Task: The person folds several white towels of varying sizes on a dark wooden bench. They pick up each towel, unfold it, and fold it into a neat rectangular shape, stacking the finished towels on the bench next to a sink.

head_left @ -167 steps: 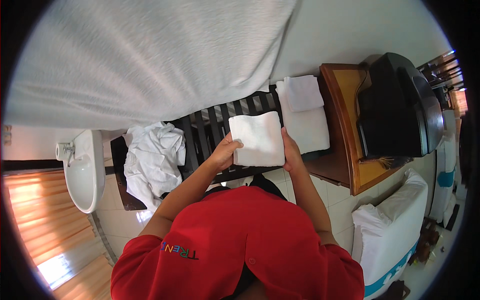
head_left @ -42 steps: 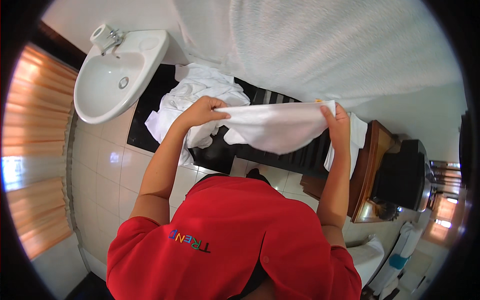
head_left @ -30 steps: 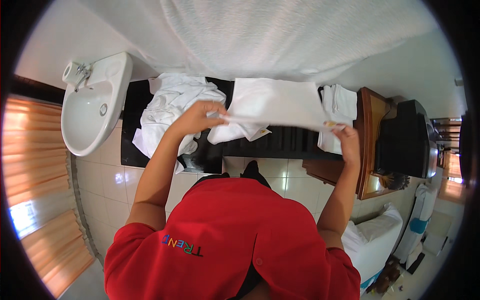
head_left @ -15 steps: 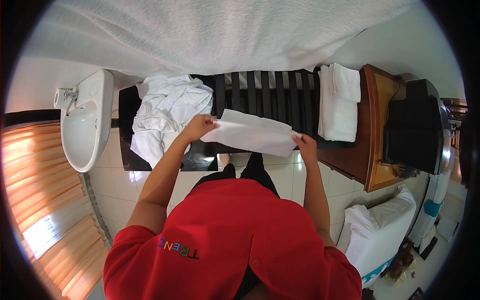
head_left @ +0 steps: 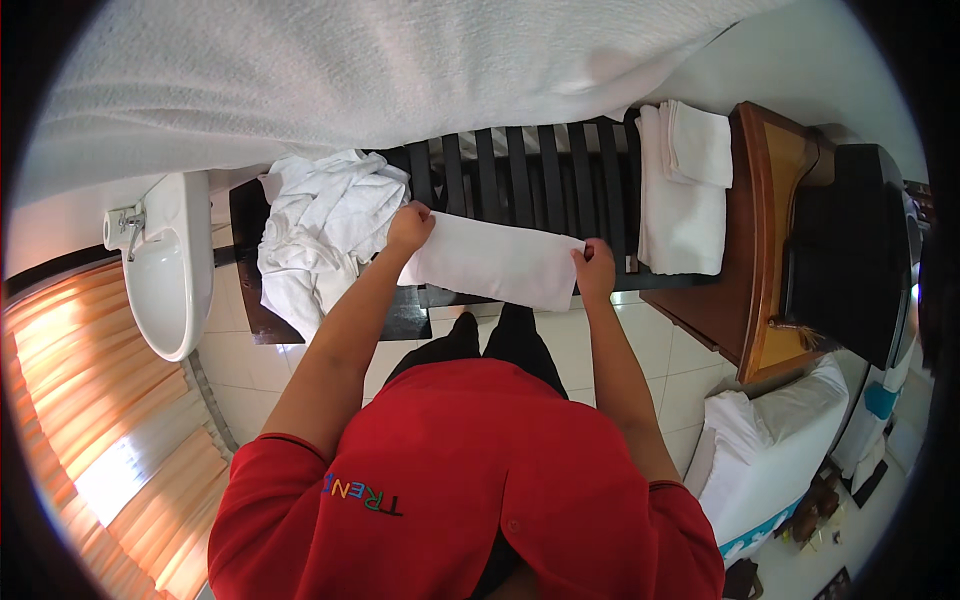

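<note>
A white towel (head_left: 495, 262) is stretched between my hands, in front of a black slatted bench (head_left: 515, 175). My left hand (head_left: 411, 226) pinches its upper left corner, and my right hand (head_left: 594, 266) grips the upper right corner. The cloth hangs smooth and nearly flat, its lower edge loose toward me. Beside my left hand lies a crumpled heap of white towels (head_left: 325, 225) on the bench's left end. Folded white towels (head_left: 683, 225) are stacked on the right end, a smaller one on top of a larger.
At the left a white washbasin (head_left: 165, 290) stands by orange curtains (head_left: 110, 390). A wooden cabinet (head_left: 745, 240) with a black television (head_left: 845, 255) adjoins the bench's right end. White pillows or bedding (head_left: 770, 430) lie lower right. White fabric (head_left: 400, 70) hangs across the top.
The towel is now pulled straighter and flatter, its left edge closer to the heap. My right hand has moved slightly up and left, my left hand slightly up.
</note>
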`<state>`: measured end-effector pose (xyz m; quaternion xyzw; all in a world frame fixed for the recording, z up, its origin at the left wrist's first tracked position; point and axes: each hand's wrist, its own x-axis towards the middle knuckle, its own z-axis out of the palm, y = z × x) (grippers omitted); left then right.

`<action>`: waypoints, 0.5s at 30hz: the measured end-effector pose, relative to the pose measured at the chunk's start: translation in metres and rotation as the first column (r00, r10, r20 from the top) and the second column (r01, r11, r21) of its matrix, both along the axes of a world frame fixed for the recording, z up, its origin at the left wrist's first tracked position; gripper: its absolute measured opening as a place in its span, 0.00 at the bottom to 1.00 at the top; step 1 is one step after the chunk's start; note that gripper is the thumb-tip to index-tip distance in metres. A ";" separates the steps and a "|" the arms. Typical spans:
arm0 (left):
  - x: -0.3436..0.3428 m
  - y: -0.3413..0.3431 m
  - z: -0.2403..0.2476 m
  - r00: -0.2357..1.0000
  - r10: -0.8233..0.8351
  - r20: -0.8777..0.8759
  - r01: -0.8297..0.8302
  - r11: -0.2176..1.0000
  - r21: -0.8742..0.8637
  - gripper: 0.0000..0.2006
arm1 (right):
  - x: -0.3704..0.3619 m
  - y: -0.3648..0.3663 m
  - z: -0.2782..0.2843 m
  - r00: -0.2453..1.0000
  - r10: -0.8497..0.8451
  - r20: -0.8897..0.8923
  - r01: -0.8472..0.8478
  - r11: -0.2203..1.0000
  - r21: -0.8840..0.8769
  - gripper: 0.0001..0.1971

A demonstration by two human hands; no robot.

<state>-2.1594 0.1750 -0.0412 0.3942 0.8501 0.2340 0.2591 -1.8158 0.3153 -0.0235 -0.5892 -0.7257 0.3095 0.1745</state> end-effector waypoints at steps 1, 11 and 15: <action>0.002 -0.007 -0.004 0.999 0.040 -0.003 -0.040 0.997 0.064 0.11 | -0.005 0.001 0.002 0.998 0.049 0.039 -0.052 0.996 0.076 0.13; 0.055 -0.044 0.057 0.994 -0.092 0.063 0.084 0.989 0.121 0.13 | -0.112 0.015 0.011 0.626 0.724 0.290 -0.703 0.685 -0.191 0.11; 0.062 -0.060 0.046 0.981 -0.190 -0.039 0.193 0.973 0.125 0.16 | -0.125 0.017 0.024 0.517 0.795 0.317 -0.724 0.604 -0.333 0.10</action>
